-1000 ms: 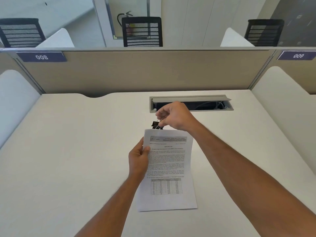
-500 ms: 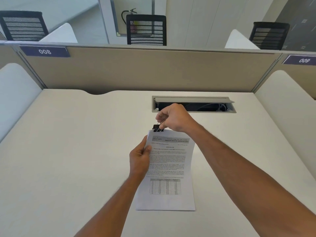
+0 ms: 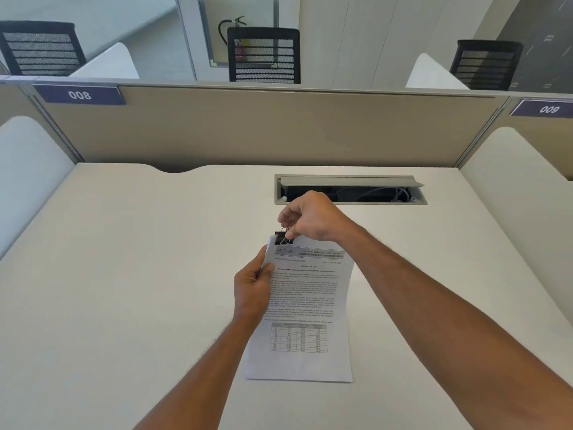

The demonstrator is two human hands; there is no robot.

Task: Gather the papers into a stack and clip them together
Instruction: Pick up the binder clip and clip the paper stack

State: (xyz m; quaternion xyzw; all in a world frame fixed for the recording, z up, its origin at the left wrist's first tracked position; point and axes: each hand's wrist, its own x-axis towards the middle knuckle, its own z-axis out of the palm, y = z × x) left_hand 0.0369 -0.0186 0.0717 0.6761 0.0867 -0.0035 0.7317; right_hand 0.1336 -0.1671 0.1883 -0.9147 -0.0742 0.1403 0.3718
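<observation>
Step in hand: seating the binder clip on the top left corner of the papers, judged from how the clip sits at the far edge of the stack.

Papers: already gathered into one stack, held tilted above the desk, printed side up, with the near edge low over the desk surface (whether it touches cannot be told).

Left hand: fingers and thumb curled round the left edge of the stack just below the corner, thumb on top of the page; it steadies the sheets for the clip.

Right hand: fingertips pinched together on the clip's wire handles, which stand up from the black body; nothing else is in that hand.

Clip: its black body sits at the corner, touching the top edge; how far the sheets reach into its mouth is hidden.

To do it well: the person should keep the left-hand grip tight so no sheet slides, push the clip on until the edge meets the back of the mouth, then release the handles slowly (a quick release could skew the top sheet).

Check: every sheet's corner should be caught; a thin stack can leave a back page free.

Surroundings: an open cable tray lies in the desk just beyond the right hand.
</observation>
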